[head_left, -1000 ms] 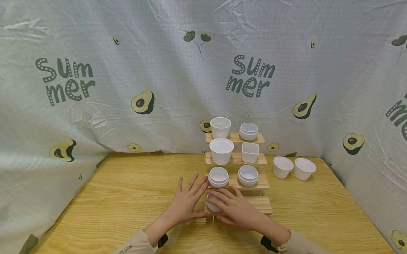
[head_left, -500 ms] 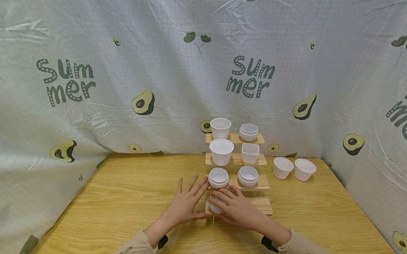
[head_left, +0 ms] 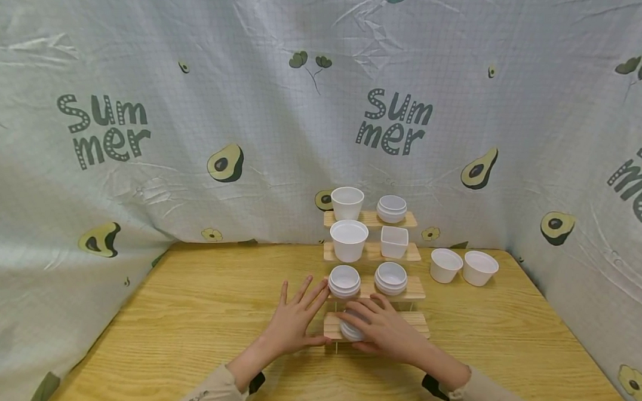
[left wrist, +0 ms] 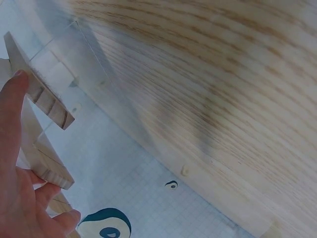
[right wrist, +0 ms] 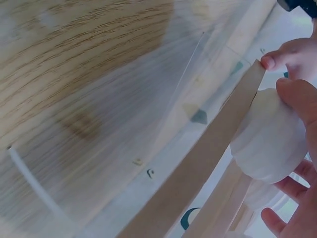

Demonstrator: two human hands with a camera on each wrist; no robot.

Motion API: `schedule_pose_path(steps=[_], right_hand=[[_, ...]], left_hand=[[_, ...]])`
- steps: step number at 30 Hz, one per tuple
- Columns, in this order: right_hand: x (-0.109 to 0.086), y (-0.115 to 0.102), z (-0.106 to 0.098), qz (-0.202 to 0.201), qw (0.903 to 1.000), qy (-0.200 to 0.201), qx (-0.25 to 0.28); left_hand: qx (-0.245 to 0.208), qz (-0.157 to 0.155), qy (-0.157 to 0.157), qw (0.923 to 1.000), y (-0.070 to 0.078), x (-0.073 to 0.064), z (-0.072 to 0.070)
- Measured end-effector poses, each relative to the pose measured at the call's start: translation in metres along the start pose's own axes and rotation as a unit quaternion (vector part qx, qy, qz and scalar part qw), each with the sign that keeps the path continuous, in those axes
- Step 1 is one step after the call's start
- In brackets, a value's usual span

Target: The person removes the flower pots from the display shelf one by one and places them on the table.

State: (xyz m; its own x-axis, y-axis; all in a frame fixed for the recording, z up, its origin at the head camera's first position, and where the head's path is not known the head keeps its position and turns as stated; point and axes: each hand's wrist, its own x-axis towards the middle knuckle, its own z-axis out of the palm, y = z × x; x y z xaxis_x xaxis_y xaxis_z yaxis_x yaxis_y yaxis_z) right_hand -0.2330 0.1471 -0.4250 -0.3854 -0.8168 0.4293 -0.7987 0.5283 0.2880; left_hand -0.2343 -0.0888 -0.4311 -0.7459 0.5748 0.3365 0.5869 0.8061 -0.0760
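Observation:
A small white round jar (head_left: 350,331) stands on the bottom step of the tiered wooden stand (head_left: 419,325), left of its middle. My right hand (head_left: 386,335) grips that jar, fingers over the far side and thumb at the front; the right wrist view shows its ribbed side (right wrist: 270,139) against the plank edge. My left hand (head_left: 293,320) spreads its fingers along the stand's left end. Its thumb touches the end of the bottom plank (left wrist: 42,94), and other fingers are at the plank above. Right above the hands, two similar white jars (head_left: 344,281) (head_left: 391,278) sit on the second step.
Higher steps hold two tall white cups (head_left: 348,240) (head_left: 347,203), a square white cup (head_left: 394,241) and another round jar (head_left: 392,209). Right of the stand, two white cups (head_left: 445,266) (head_left: 480,268) stand on the wooden table (head_left: 215,291). A printed cloth (head_left: 281,121) hangs behind.
My right hand has slid the jar to the right along the bottom step, away from the plank's left end. My left hand has stayed where it was.

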Motion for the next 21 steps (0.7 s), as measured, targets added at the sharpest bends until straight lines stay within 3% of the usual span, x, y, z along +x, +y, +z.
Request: schedule_pose_path(steps=[21], right_hand=[[-0.023,0.014,-0.002,0.016,0.9997,0.017,-0.004]], left_hand=[[-0.002,-0.006,0.002,1.0,0.001,0.0,0.003]])
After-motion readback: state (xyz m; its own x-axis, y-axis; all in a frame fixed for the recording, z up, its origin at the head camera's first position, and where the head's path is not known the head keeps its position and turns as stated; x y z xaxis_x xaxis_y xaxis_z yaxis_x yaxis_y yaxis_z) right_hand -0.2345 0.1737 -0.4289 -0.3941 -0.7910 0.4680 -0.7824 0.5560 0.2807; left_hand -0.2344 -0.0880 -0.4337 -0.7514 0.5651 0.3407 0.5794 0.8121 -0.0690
